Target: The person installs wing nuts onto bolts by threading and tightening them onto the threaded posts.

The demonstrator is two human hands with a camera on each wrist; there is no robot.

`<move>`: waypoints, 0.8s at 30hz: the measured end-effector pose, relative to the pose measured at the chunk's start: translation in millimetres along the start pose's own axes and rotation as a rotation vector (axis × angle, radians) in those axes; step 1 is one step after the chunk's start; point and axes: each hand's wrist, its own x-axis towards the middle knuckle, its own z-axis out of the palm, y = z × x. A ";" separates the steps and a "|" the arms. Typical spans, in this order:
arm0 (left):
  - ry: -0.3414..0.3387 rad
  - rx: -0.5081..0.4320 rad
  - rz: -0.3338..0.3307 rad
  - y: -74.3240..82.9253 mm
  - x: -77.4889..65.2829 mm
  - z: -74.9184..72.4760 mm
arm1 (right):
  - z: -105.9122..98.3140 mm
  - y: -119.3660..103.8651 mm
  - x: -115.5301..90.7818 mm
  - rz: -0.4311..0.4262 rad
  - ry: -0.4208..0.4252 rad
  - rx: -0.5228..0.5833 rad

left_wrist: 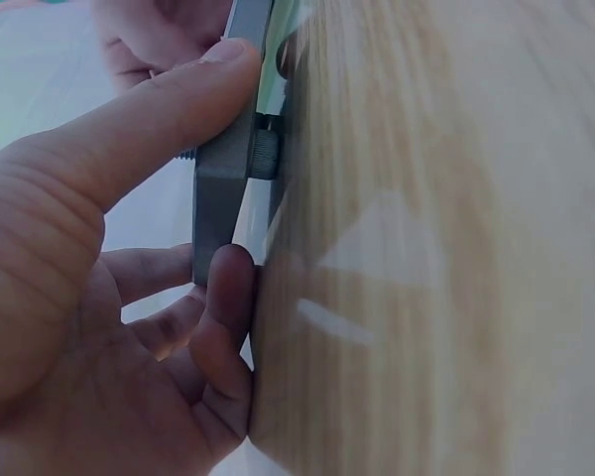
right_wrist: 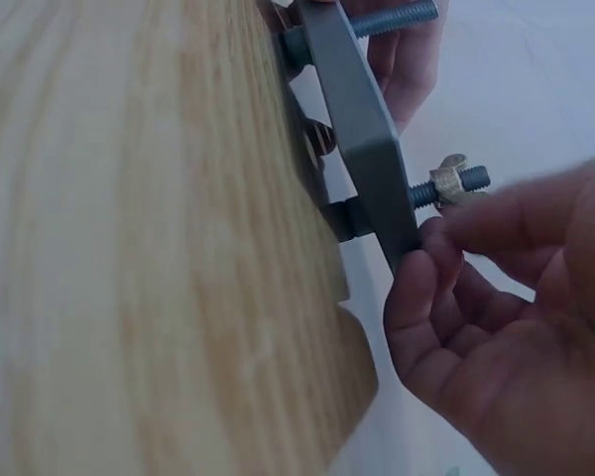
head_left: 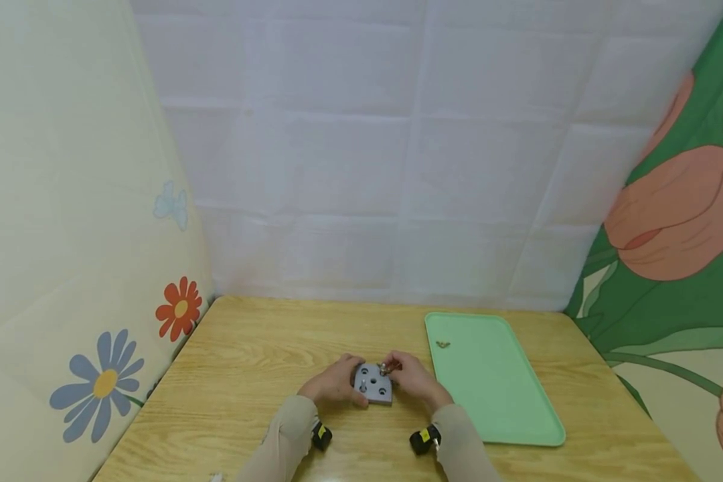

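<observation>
A grey metal plate (head_left: 372, 394) with round holes is held tilted just over the wooden table, bolts standing through it. My left hand (head_left: 336, 383) grips its left edge, thumb along one side, fingers behind, as the left wrist view shows. One threaded bolt (right_wrist: 397, 19) sticks out bare. On another bolt, a brass wing nut (right_wrist: 445, 185) sits partway along the thread. My right hand (head_left: 414, 377) pinches at this wing nut's lower wing with thumb and finger, slightly blurred. Its other fingers curl against the plate's edge. Bolt heads (left_wrist: 265, 154) jut from the plate's underside.
A light green tray (head_left: 488, 381) lies to the right of my hands, with small brass wing nuts (head_left: 442, 344) near its left edge. Wood-grain table (head_left: 265, 348) surrounds the work. A white cloth (head_left: 337, 167) hangs behind, and flowered cloths flank both sides.
</observation>
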 end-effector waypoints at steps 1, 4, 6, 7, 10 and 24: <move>0.002 0.001 -0.001 -0.3 0.2 0.1 | -0.4 1.1 0.0 -0.012 0.003 0.033; 0.004 0.008 0.005 -0.6 0.4 0.0 | -1.5 0.2 -0.5 -0.023 0.014 0.093; 0.003 0.011 0.004 -0.1 0.3 -0.2 | -1.8 0.2 -0.3 -0.014 0.013 0.060; 0.001 0.012 0.003 0.3 0.1 -0.1 | -1.9 0.5 -0.1 -0.009 0.011 0.030; 0.000 0.012 -0.003 2.0 -1.1 0.0 | -2.2 0.2 -0.4 0.013 -0.005 -0.038; -0.003 0.013 0.010 1.0 -2.3 -0.4 | 0.9 -3.3 0.0 -0.002 -0.002 -0.102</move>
